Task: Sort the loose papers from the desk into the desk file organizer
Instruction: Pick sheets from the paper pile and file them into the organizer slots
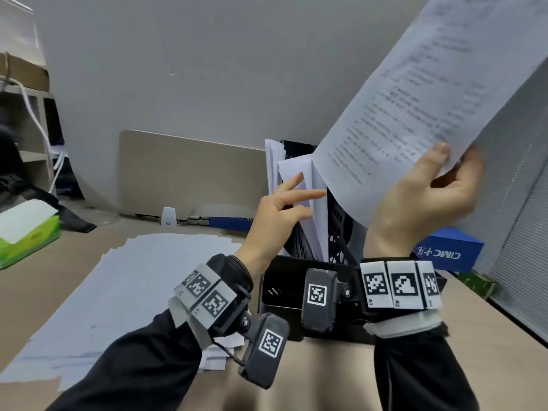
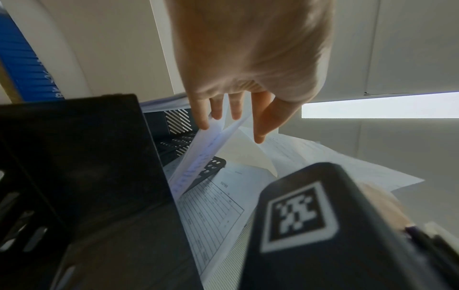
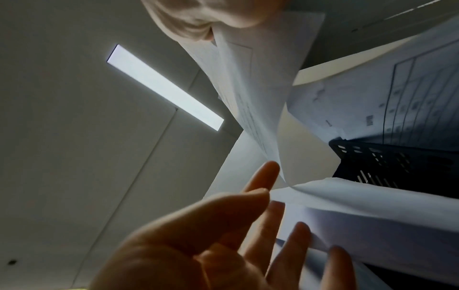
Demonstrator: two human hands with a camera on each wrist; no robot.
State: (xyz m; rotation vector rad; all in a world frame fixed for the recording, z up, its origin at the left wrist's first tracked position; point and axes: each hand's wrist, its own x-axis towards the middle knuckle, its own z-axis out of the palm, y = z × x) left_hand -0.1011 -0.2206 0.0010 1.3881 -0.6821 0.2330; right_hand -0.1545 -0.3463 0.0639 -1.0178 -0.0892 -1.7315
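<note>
My right hand (image 1: 453, 155) pinches a printed sheet (image 1: 415, 99) by its lower edge and holds it tilted above the black mesh file organizer (image 1: 338, 221). The sheet's lower corner dips toward a slot. My left hand (image 1: 308, 194) is spread with straight fingers against the white papers (image 1: 296, 179) standing in the organizer. In the left wrist view the fingers (image 2: 233, 111) part those standing sheets (image 2: 198, 157). The right wrist view shows the right hand (image 3: 211, 29) gripping the sheet (image 3: 248, 88). A wide pile of loose papers (image 1: 133, 286) lies on the desk at left.
A green box (image 1: 26, 235) topped with white paper sits at the far left. A blue box (image 1: 444, 250) stands right of the organizer. A beige panel (image 1: 189, 176) leans on the back wall. Grey blinds (image 1: 519, 203) close the right side.
</note>
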